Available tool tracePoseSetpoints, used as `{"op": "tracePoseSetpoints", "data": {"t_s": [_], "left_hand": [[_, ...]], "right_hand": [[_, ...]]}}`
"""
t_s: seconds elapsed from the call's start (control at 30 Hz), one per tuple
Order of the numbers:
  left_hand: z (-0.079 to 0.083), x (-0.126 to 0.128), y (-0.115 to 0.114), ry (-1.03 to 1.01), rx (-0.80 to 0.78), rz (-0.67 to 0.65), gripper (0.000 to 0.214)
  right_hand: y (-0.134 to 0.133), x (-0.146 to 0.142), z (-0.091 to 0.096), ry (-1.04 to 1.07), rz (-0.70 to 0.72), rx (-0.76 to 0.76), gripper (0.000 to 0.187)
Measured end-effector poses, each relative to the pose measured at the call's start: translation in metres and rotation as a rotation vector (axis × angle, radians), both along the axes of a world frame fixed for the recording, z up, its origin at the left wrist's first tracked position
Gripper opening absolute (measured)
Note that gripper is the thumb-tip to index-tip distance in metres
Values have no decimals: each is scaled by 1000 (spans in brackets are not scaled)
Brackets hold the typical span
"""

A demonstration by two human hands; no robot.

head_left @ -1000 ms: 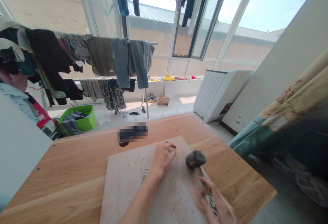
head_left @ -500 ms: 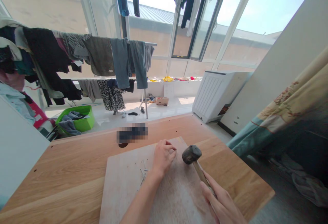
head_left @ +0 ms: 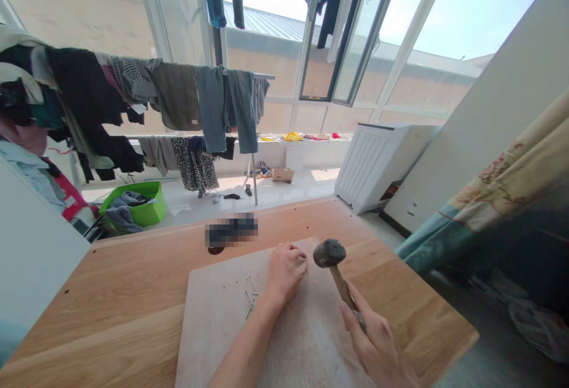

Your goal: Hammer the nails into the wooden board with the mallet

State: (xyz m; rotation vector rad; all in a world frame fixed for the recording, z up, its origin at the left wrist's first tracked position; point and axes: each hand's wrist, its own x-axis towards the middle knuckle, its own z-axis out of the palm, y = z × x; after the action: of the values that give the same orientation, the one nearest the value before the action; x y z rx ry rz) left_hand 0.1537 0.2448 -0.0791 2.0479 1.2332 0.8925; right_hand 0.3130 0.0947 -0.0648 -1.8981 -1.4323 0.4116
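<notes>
In my right hand [head_left: 371, 334] is a mallet [head_left: 329, 253] with a dark, blocky head and a wooden handle. Its head is raised over the right edge of a pale wooden board [head_left: 213, 340]. My left hand [head_left: 288, 269] rests on the board near its far edge, fingers curled and pinched together; whatever they hold is too small or hidden to make out. Several loose nails [head_left: 250, 300] lie on the board left of my left wrist. A few small dark dots, perhaps holes or nail heads, show beyond them.
The board lies on a wooden table [head_left: 111, 311]. A blurred dark object [head_left: 231, 230] sits beyond the board. Past the table are a green basket [head_left: 151, 204] with clothes, a laundry rack [head_left: 264, 75], a white ribbed cabinet [head_left: 364, 166] and a curtain [head_left: 480, 198] at right.
My right hand has lifted the mallet, and its head is slightly higher and more to the left. My left hand keeps its pinch at nearly the same spot.
</notes>
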Motion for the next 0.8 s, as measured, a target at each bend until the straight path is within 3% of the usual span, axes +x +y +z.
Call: {"op": "tracePoseSetpoints", "data": {"t_s": [0.13,0.23,0.4,0.47,0.6,0.7,0.8], "left_hand": [[13,-5,6,-25,-96,-17,25],[36,-24,6,12,-125,-86,18],[71,-63,-22,527,-123,-251,15],[71,-67,-39,656,-61,-271,22],[55,-55,-62,732,70,-321,36],[47,-44,-62,652,124,-345,35],[43,-39,-47,470,86,-380,29]], "right_hand": [[-17,8,-13,89,-11,-88,69],[-23,10,-13,119,-8,-176,72],[-23,8,-10,197,30,-293,74],[-24,6,-13,230,21,-295,75],[-24,4,-18,283,-11,-267,76],[-23,3,-19,378,-22,-242,76],[-22,2,-18,459,-23,-230,73]]}}
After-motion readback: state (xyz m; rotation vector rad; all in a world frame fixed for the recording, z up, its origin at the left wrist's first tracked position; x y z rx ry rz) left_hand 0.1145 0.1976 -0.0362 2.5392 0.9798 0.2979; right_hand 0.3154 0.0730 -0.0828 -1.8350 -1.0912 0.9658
